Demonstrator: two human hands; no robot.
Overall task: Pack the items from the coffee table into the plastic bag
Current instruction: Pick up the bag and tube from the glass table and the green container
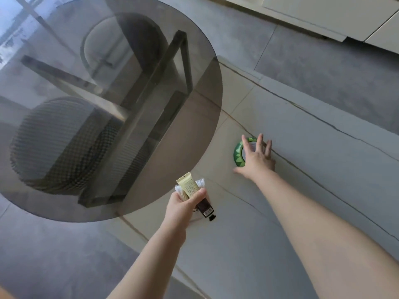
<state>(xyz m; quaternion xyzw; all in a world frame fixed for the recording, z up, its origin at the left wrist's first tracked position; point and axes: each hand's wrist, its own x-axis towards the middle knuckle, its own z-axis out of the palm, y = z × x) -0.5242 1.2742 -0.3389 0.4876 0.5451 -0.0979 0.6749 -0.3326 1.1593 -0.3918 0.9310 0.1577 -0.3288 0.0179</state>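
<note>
My left hand (183,205) grips a bundle: a yellow tube with a dark lower end and black cap (190,186) and a small clear pack of cotton swabs (199,182) whose white tips stick out on both sides. My right hand (257,156) is spread wide over a round green-rimmed item (237,154) lying on the pale stone coffee table (302,169); the fingers reach over its far rim and hide most of its top. No plastic bag is in view.
A round smoked-glass table top (108,104) on a metal frame overlaps the stone table's left side. A rounded patterned stool (60,143) shows through the glass. Grey carpet lies beyond, with a pale low cabinet (323,18) at the far right.
</note>
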